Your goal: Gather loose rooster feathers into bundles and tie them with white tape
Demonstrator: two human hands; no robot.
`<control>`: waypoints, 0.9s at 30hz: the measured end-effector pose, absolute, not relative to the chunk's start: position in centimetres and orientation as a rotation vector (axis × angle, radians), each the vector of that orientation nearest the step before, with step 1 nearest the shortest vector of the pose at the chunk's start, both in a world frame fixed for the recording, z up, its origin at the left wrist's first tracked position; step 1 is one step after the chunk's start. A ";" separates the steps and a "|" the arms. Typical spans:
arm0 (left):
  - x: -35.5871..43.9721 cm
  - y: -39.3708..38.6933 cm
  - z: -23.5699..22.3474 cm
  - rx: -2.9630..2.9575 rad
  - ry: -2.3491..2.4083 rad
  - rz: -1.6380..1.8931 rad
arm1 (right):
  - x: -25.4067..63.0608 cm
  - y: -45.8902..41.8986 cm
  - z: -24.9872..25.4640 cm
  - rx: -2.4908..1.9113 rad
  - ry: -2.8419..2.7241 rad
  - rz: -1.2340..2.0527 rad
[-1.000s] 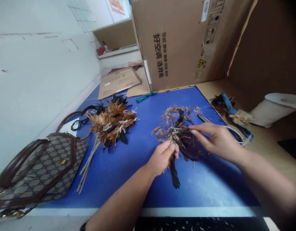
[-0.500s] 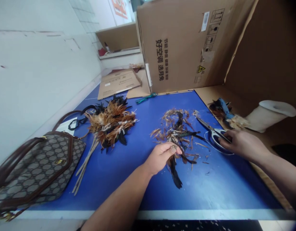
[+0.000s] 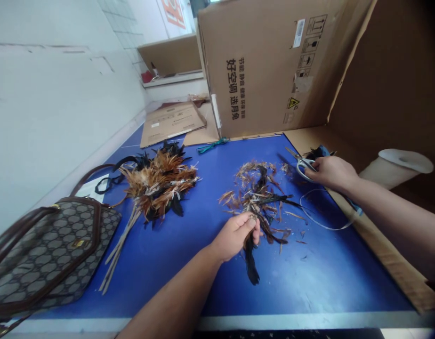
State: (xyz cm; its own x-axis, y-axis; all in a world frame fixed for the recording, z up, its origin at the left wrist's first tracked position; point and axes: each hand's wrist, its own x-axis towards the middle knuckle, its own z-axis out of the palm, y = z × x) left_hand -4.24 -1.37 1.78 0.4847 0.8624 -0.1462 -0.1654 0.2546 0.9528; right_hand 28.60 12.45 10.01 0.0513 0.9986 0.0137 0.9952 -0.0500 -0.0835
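My left hand (image 3: 233,238) is closed in a pinch on dark feathers (image 3: 252,266), whose black tips hang down below the fingers. Around and beyond it lies a loose pile of brown and black feathers (image 3: 254,174) on the blue tabletop (image 3: 302,278). My right hand (image 3: 332,172) grips a pair of scissors (image 3: 302,162) by the pale handles, blades pointing to the far left and slightly apart. Below that hand a thin pale loop of cord (image 3: 330,229) rests on the table. The right hand partly covers a dark and blue feather bundle (image 3: 319,151).
Left of the pile lie feathered sticks (image 3: 161,183), with a patterned handbag (image 3: 72,240) beside them. A large cardboard box (image 3: 263,70) stands at the back, near a green cord (image 3: 212,146) and flat cardboard (image 3: 171,123). At right is a white roll (image 3: 394,172).
My right hand has lifted the scissors off the tabletop and carried them away from me, uncovering the cord loop. My left hand keeps its pinch on the feathers, nearly in place.
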 end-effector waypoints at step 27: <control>-3.1 -2.3 1.4 1.595 1.263 0.945 | 15.1 0.0 6.1 -0.845 -2.119 0.536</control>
